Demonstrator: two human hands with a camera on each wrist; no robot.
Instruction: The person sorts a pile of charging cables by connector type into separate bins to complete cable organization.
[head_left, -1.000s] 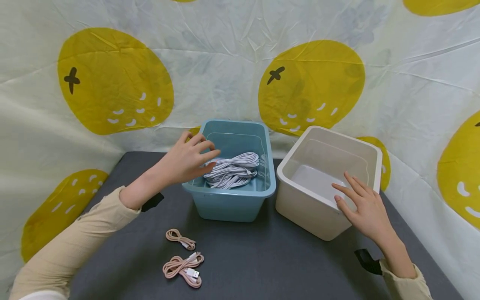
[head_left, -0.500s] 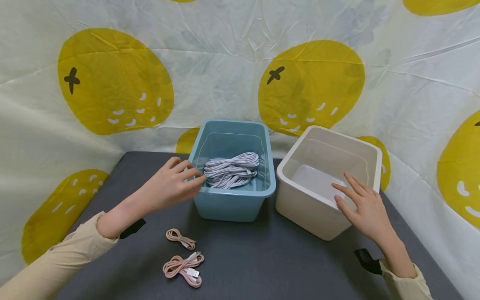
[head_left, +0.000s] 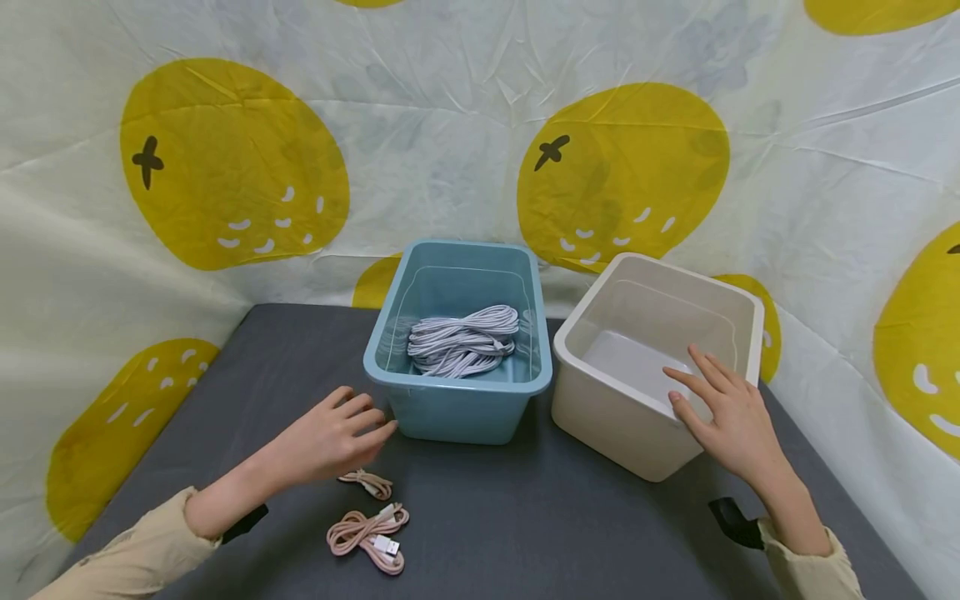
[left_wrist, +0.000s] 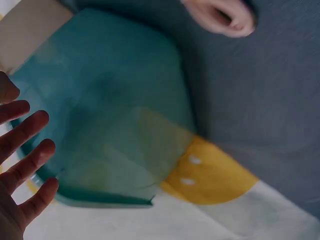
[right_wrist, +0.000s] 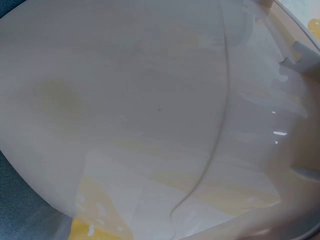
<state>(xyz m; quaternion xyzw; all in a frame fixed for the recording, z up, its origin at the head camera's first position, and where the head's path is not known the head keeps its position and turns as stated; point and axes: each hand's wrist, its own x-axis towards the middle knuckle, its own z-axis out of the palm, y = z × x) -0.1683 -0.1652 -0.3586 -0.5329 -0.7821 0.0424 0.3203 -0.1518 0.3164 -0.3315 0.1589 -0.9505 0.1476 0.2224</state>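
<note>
My left hand [head_left: 333, 437] hovers with loosely bent fingers in front of the blue bin [head_left: 457, 412], holding nothing. It partly covers a small coiled pink cable [head_left: 372, 483]. Closer to me lies a second pink cable [head_left: 367, 537], coiled, with a white USB plug. The left wrist view shows the spread fingers [left_wrist: 32, 157] beside the blue bin's wall [left_wrist: 110, 85]. Inside the blue bin rests a bundle of white cables [head_left: 463, 342]. My right hand [head_left: 731, 417], fingers extended, lies over the near right rim of the beige bin [head_left: 622, 433], whose wall [right_wrist: 150, 100] fills the right wrist view.
Both bins stand side by side on a dark grey table [head_left: 510, 533]. Behind them hangs a white cloth [head_left: 442, 167] with large yellow fruit prints. The beige bin is turned at an angle, its pale floor [head_left: 630, 367] showing.
My left hand has drawn back from above the blue bin, moving down and left toward the pink cables, with nothing in it. The right hand has stayed at the beige bin.
</note>
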